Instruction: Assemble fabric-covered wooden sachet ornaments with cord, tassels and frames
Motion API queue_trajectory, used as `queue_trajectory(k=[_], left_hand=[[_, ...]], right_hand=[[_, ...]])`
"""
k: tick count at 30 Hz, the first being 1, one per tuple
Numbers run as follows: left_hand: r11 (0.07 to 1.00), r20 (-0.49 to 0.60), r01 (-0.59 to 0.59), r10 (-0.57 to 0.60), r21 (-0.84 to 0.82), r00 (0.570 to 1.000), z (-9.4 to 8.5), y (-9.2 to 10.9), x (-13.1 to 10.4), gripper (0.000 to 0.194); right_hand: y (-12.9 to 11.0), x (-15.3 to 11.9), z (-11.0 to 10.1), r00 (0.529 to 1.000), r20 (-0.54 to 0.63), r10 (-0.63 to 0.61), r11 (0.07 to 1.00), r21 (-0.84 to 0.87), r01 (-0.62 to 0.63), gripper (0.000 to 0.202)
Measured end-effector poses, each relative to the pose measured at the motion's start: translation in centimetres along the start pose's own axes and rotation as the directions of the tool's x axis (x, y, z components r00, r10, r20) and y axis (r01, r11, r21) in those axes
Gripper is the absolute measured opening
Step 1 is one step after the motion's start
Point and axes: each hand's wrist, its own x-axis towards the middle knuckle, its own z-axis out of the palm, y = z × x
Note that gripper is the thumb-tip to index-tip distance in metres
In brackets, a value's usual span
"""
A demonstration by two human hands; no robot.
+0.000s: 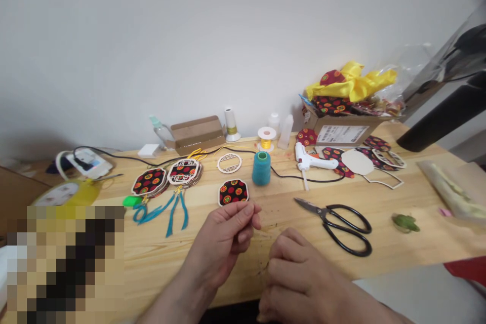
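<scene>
My left hand (pixel 228 243) is raised over the front middle of the table, thumb and fingertips pinched together; whatever it holds is too small to make out. Lower and to the right, my right hand (pixel 299 278) is curled closed, its fingertips turned down and hidden. Just behind my left hand lies a dark patterned fabric piece (pixel 233 192) with a pale rim. A teal thread spool (pixel 261 168) stands behind the hands. Black-handled scissors (pixel 334 223) lie to the right of them, blades pointing back left. A pale openwork ring (pixel 229 163) rests behind the fabric piece.
Stacked patterned pieces (pixel 184 172) with teal tassels (pixel 177 215) lie at left. A white glue gun (pixel 313 162) and its black cable lie behind the scissors. A cardboard box (pixel 341 131) full of fabric stands at back right. A green object (pixel 405 223) sits at right.
</scene>
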Motion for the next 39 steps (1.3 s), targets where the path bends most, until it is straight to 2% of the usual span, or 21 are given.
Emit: queue_trajectory(k=[2,7,10,15,29,39], left_hand=[[1.0,-0.018,-0.025,0.025,0.005,1.0,-0.07,0.16,0.11,0.019],[0.996,-0.061,-0.087,0.089,0.034,0.994,-0.27,0.35,0.2,0.018],[0.992,-0.066,-0.107,0.111,0.06,0.992,-0.51,0.29,0.22,0.018],[0.994,-0.03,-0.105,0.106,0.021,0.994,-0.63,0.33,0.16,0.014],[0.995,-0.039,-0.095,0.094,-0.024,0.995,-0.58,0.9,0.06,0.014],[0.991,-0.033,-0.129,0.128,-0.044,0.991,-0.53,0.96,-0.01,0.013]], right_hand=[[0.1,-0.15,0.28,0.999,0.031,-0.022,0.998,0.054,0.02,0.019],[0.5,-0.05,-0.08,0.959,0.28,-0.053,0.984,0.179,0.002,0.009],[0.56,0.06,-0.07,0.949,0.305,-0.084,0.969,0.246,0.007,0.01],[0.07,0.28,-0.04,0.945,0.326,0.015,0.962,0.254,-0.103,0.014],[0.18,0.45,0.31,0.918,0.396,-0.027,0.955,0.281,-0.093,0.008],[0.41,0.41,0.53,0.819,0.573,-0.03,0.957,0.254,-0.142,0.01]])
